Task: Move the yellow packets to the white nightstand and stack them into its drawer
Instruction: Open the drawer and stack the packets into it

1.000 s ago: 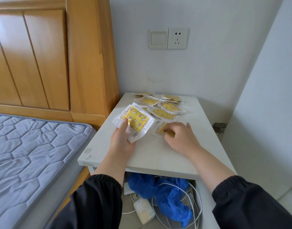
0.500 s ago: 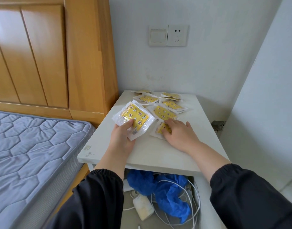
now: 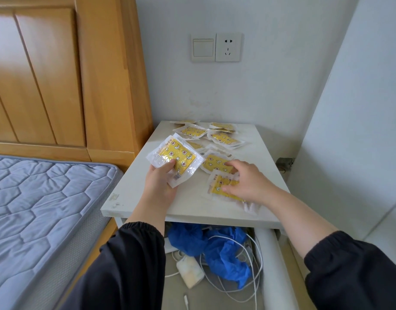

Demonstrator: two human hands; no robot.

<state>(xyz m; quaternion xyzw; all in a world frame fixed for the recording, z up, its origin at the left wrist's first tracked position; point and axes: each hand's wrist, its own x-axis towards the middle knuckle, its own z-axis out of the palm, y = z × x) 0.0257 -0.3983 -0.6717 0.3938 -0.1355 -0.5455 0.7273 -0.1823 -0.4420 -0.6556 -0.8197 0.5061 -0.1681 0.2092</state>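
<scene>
The white nightstand (image 3: 192,204) is the landmark here. Its drawer (image 3: 268,260) stands pulled open below the top, holding a blue plastic bag (image 3: 217,245), white cables (image 3: 248,276) and a small white pouch (image 3: 190,270), but no yellow packet as far as I can see, so stacking looks not yet begun.

Loose yellow packets (image 3: 224,139) lie scattered toward the back of the top.

Over its left-front part, the left hand (image 3: 161,182) pinches a small gathered stack of packets (image 3: 175,158) (thumb on top). Toward the right front, the right hand (image 3: 246,180) presses curled fingers (image 3: 228,187) onto a single packet (image 3: 220,186), apparently closing to lift it.
</scene>
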